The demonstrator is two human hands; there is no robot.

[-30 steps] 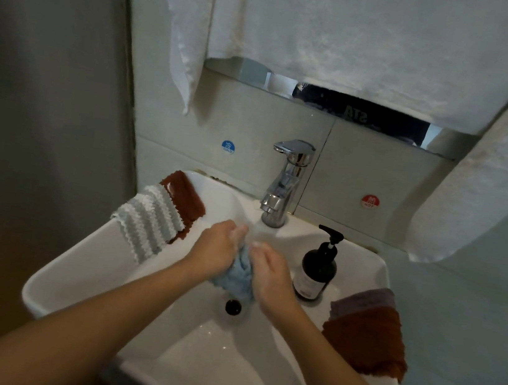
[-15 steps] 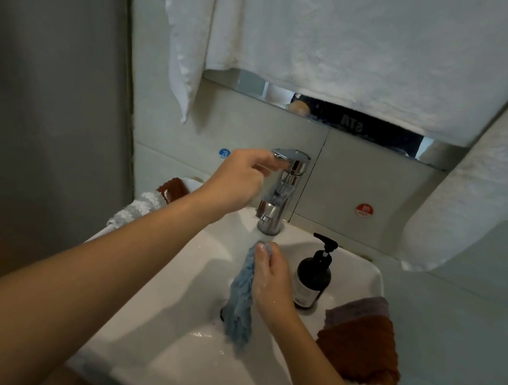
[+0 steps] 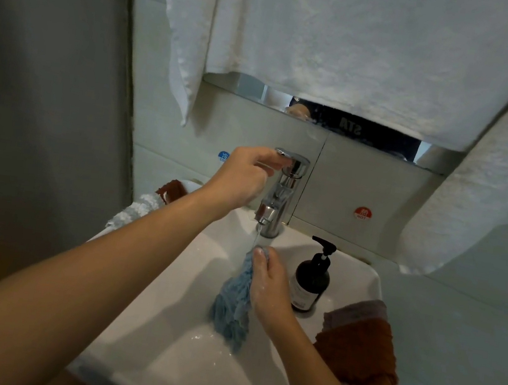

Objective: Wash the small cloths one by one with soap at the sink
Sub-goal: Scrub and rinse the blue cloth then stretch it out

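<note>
My right hand (image 3: 268,287) grips a small blue cloth (image 3: 233,307) by its top, and the cloth hangs down into the white sink (image 3: 157,358). A thin stream of water runs from the chrome tap (image 3: 277,202) onto the cloth's top. My left hand (image 3: 243,176) is raised to the tap, its fingers curled round the lever at the top. A dark soap pump bottle (image 3: 310,282) stands on the sink rim just right of my right hand.
A rust-brown cloth (image 3: 361,351) on a grey one (image 3: 357,309) lies on the right rim. A white-grey striped cloth (image 3: 136,208) and a brown cloth (image 3: 171,190) lie on the left rim, partly behind my left arm. White towels (image 3: 348,42) hang above.
My left hand let go of the blue cloth and rose to the tap lever. The cloth now hangs from my right hand alone, and water has started running.
</note>
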